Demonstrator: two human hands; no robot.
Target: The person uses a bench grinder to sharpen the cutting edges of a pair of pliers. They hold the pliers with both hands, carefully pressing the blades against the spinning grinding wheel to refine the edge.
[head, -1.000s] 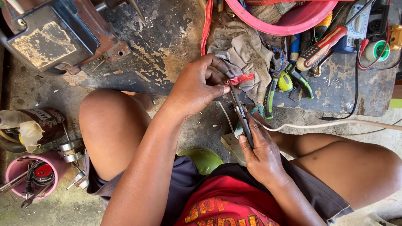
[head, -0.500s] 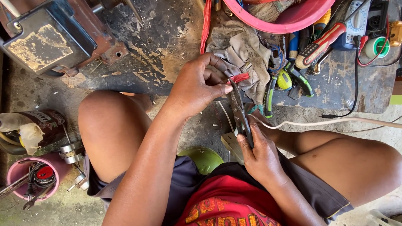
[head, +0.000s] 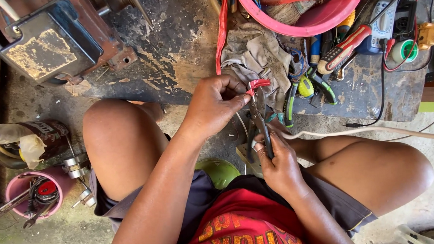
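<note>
Compared with one second back and half a second back, very little has moved: the left hand [head: 216,107] sits at the same height with the same pinch, and the right hand [head: 277,161] remains wrapped on the pliers [head: 260,120]. The only visible change is a slight drift of the view, not of the work. Judged from that, the step in hand is a steady hold on the piece, not a reposition. Left hand: thumb and forefinger closed on the red wire piece [head: 258,83], which projects from the pinch to the person's right and bends slightly downward at its far end. Right hand: fingers closed around the dark handles, squeezing them together. Pliers long axis runs from the right-hand grip straight away from the body, nose end up at the red piece just beside the left fingertips; whether the nose actually bites the red piece cannot be told, contact is too small to resolve. Beyond the pinch lies a grey rag [head: 253,54]; farther out, a pink basin [head: 310,15]. A white cable [head: 373,131] passes just to the right of the right-hand grip.
</note>
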